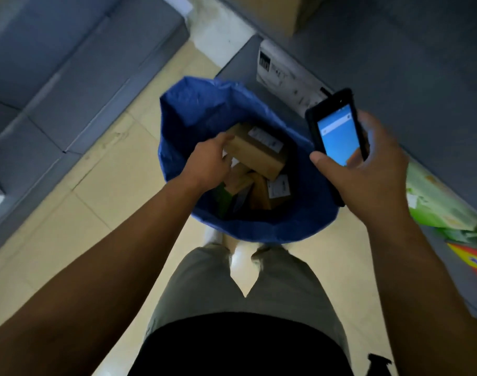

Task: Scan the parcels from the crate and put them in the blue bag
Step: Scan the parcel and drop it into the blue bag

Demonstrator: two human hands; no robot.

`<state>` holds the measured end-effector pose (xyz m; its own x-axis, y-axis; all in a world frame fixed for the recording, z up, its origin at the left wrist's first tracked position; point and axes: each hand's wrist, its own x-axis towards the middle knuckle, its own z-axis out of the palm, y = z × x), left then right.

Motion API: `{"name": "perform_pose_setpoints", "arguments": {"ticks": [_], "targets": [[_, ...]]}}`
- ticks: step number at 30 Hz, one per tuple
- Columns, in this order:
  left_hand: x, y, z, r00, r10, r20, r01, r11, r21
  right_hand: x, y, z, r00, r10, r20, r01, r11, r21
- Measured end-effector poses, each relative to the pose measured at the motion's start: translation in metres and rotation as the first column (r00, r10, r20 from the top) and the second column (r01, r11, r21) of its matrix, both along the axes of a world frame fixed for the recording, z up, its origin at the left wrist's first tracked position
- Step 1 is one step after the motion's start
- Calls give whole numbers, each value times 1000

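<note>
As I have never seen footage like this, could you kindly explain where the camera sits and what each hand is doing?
There is no machine here. A person wears one wide-angle camera on the head, so the picture looks down over their own arms and legs. The left hand grips a brown cardboard parcel with a white label, at the mouth of the blue bag. The bag stands open on the tiled floor, and more parcels lie deeper inside it. The right hand holds a handheld scanner with its blue screen lit. The picture is somewhat blurred, so the labels cannot be read.
</note>
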<state>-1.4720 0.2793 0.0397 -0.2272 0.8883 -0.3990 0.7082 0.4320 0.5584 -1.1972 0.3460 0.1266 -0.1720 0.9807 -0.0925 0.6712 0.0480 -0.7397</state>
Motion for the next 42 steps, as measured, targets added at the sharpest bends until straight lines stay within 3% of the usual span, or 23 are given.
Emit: {"name": "perform_pose_setpoints", "arguments": {"ticks": [10, 16, 22, 30, 42], "targets": [[8, 4, 182, 993, 64, 97, -99, 900, 425, -8, -20, 135, 998, 13, -56, -3, 984, 179], [-7, -10, 242, 983, -93, 161, -6, 849, 529, -22, -66, 175, 994, -113, -14, 113, 965, 238], [-6, -11, 250, 928, -296, 227, 131, 829, 544, -15, -134, 183, 939, -344, -1, 333, 909, 251], [91, -12, 249, 801, -548, 240, 400, 789, 467, 54, -245, 203, 717, -695, -57, 676, 673, 300], [337, -106, 270, 429, -854, 294, 696, 520, 495, 192, -430, 203, 270, -962, -40, 926, 248, 286]]}}
